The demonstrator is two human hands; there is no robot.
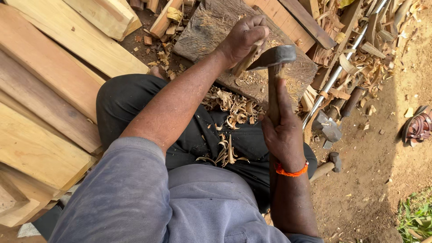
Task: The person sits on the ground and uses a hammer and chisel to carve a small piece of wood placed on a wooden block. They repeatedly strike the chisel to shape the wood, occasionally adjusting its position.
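wood shavings [231, 108] lie curled over the person's dark trousers and on the worn chopping block [211, 27] ahead of the knees. left hand [245, 38] reaches forward over that block, its grip pressed together around a small piece of wood [247, 58] that it holds standing on the block's top, tilted a little. right hand [283, 132] has its grip wrapped round the wooden handle of an adze-like axe [275, 56], thumb lying along the handle; an orange thread band [291, 171] circles that wrist. the axe's dark metal head sits just beside the left hand's fingers, touching or nearly touching the small piece of wood; which of the two i cannot tell.

pale sawn planks [49, 85] are stacked along the person's left side, close to the thigh. on the right, on bare earth, a metal rod [335, 74] runs slantwise past a heap of offcuts and chips. just beside it lie a second axe head [327, 127] and, nearer the person, a small hammer [330, 163] with a wooden handle. a brown sandal [418, 126] rests well apart at the right edge, and a tuft of grass [416, 216] shows in the lower right corner.
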